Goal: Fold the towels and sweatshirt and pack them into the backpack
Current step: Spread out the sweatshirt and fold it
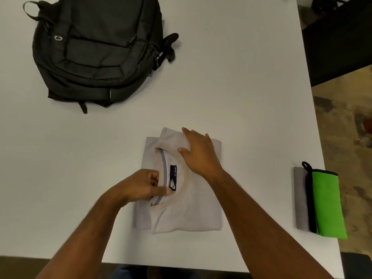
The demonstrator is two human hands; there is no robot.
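Note:
A light grey sweatshirt [187, 212] lies folded into a rectangle at the middle of the white table [241, 87], its collar and dark label facing up. My left hand [143, 186] pinches the collar edge at the sweatshirt's left side. My right hand [199, 154] lies flat, fingers spread, on the upper right part of the fold. A black backpack [96, 49] rests zipped at the far left of the table. Folded towels sit at the right edge: a green towel [328, 204] on top, a black one and a grey towel [301, 198] showing beside it.
The table's right edge runs just past the towels, with patterned carpet [352, 137] beyond. A dark piece of furniture [340, 43] stands at the far right. The near table edge lies just below the sweatshirt.

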